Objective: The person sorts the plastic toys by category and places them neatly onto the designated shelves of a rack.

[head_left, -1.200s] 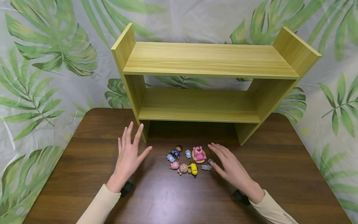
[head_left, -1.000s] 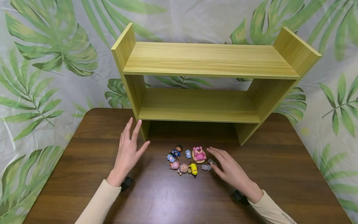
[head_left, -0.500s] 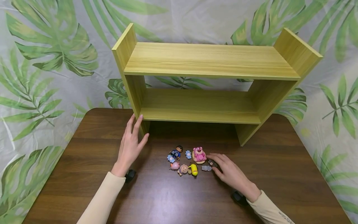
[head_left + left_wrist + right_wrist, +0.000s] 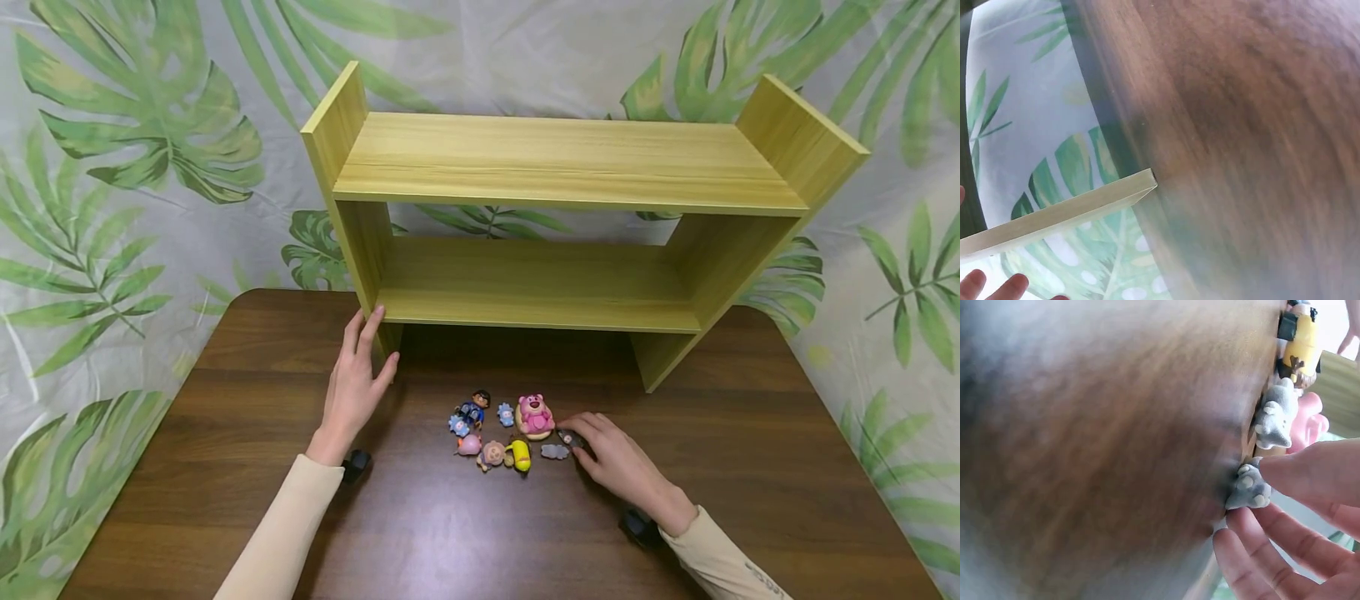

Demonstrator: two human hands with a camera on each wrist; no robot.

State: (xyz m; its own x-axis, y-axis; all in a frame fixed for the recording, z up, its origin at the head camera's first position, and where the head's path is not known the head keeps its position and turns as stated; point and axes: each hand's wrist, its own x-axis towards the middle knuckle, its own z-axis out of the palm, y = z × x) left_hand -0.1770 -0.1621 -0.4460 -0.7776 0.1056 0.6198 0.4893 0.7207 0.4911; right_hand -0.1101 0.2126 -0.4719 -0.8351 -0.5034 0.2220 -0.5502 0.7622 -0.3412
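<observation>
Lowered since earlier, the right hand (image 4: 618, 461) pinches the farther gray figure (image 4: 1249, 487) just right of the pink bear (image 4: 535, 418), while the left hand (image 4: 351, 385), fingers extended, straddles the left edge of the shelf (image 4: 570, 162).

In front of you is a dark brown wood-grain table (image 4: 450, 550), its far corners rounded. Toward its back stands a yellowish wooden shelf unit (image 4: 570, 162), two boards between upright side panels, open behind. Past it you face a pale grey, creased backdrop (image 4: 547, 42) printed with big green leaves (image 4: 168, 150). A whitish glare (image 4: 450, 517) lies on the table's near part.
</observation>
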